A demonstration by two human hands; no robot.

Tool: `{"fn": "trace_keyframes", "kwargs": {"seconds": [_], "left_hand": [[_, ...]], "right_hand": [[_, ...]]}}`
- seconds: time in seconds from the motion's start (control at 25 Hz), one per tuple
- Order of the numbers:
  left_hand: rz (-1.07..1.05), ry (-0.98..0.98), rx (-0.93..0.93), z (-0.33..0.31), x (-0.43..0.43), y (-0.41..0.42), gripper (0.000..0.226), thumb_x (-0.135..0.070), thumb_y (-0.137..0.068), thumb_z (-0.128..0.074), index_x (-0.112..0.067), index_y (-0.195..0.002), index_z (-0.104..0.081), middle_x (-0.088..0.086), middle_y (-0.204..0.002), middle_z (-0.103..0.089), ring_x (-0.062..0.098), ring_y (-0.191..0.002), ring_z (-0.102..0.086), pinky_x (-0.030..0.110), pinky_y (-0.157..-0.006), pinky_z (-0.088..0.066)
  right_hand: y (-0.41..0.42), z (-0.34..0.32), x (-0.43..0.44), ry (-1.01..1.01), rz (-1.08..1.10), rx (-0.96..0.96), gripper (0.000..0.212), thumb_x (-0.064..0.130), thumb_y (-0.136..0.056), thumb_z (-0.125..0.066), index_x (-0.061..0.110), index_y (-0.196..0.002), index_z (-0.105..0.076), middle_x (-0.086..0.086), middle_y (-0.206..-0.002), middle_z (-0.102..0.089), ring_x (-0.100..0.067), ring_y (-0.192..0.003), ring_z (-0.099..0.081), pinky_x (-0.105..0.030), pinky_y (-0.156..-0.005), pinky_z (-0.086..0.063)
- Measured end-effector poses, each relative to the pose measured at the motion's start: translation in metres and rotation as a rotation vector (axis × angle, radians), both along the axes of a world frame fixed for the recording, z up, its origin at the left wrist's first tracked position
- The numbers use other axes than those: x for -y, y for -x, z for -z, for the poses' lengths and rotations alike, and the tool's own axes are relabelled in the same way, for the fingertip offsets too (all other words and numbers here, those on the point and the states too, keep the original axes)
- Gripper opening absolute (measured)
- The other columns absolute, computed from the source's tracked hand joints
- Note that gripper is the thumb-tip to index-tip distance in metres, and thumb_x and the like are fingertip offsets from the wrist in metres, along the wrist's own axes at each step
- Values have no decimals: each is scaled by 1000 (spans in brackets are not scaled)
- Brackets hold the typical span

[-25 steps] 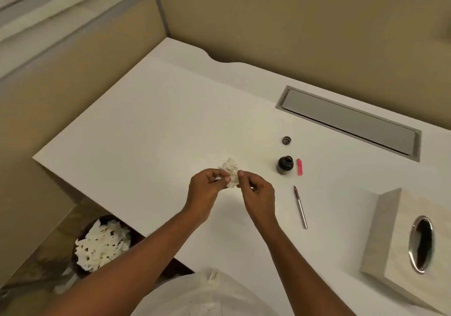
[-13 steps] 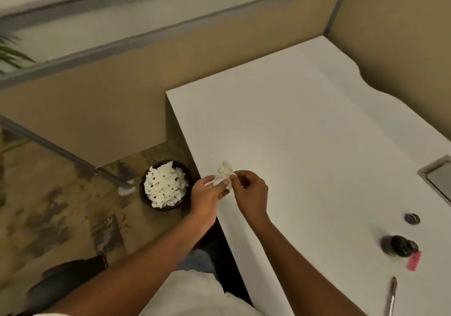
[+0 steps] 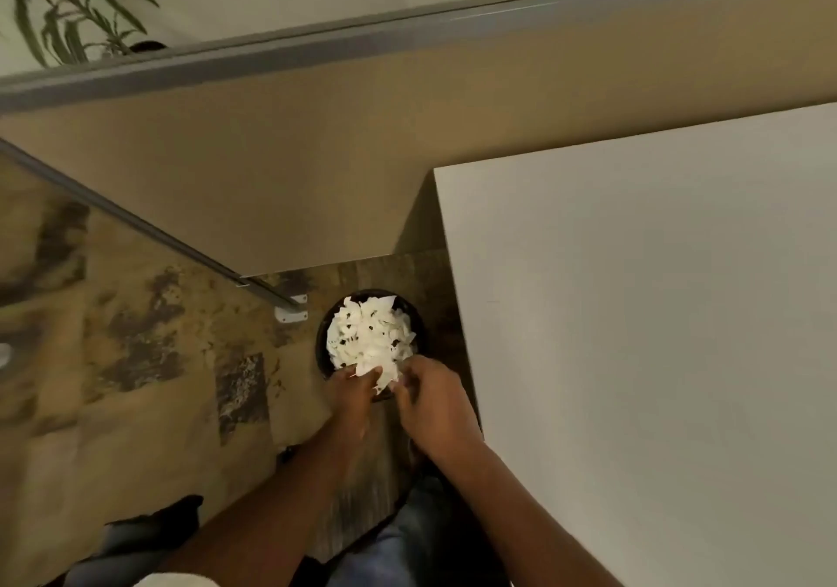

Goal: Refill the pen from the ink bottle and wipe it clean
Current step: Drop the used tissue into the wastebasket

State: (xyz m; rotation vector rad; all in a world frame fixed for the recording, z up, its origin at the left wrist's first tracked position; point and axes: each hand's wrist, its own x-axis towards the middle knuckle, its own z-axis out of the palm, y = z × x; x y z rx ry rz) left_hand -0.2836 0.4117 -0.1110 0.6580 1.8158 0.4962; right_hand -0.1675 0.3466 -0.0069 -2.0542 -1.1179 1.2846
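Head view: we hold the tissue point(image 3: 384, 371) over the near rim of the bin point(image 3: 322, 337), left of the desk point(image 3: 656, 314). Our left hand point(image 3: 351, 398) pinches it. The right hand point(image 3: 437, 407) has fingers curled at it, grip lost in blur. No pen or bottle in frame. Risk: the bin is heaped full, so the tissue could roll off onto the floor.

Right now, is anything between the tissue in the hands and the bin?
Nothing visible. The left hand and right hand hold the tissue over the open bin, heaped with paper; the desk stands aside.
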Motion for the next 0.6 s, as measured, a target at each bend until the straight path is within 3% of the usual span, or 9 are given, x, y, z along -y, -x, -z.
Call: {"fn": "trace_keyframes", "kwargs": {"seconds": [0.08, 0.16, 0.32, 0.44, 0.6], "left_hand": [[153, 24, -172, 51, -34, 1, 36, -16, -74, -72, 7, -101, -62, 24, -100, -67, 31, -87, -64, 34, -69, -54], [364, 37, -316, 101, -63, 2, 43, -23, -71, -75, 1, -105, -62, 19, -107, -67, 32, -100, -63, 36, -86, -50], [576, 5, -504, 175, -101, 10, 42, -18, -73, -73, 0, -109, -64, 17, -118, -64, 31, -111, -58, 32, -91, -43], [524, 0, -531, 209, -119, 19, 43, -12, -68, -76, -1, -108, -64, 20, -115, -65, 34, -109, -58, 37, -93, -44], [496, -46, -541, 230, -130, 27, 38, -5, -67, -71, 1, -105, -66, 22, -108, -68, 35, -103, -61, 35, -88, -46]], "right_hand": [[10, 29, -30, 68, -97, -28, 20, 29, -91, -56, 20, -109, -61, -5, -105, -67, -19, -93, -62, -31, -83, -51], [19, 57, -47, 106, -158, 8, 16, 25, -92, -55, 16, -104, -60, -7, -104, -67, -20, -94, -62, -31, -80, -48], [44, 120, -74, 191, -177, 102, 19, 23, -92, -51, 16, -109, -57, -7, -112, -64, -26, -106, -60, -35, -86, -47], [62, 189, -109, 226, -93, 98, 22, 14, -93, -44, 10, -107, -61, -11, -110, -64, -28, -105, -59, -36, -87, -45], [75, 259, -148, 338, 15, 71, 28, 15, -93, -43, 9, -109, -65, -14, -109, -66, -30, -106, -60, -35, -88, -46]]}}
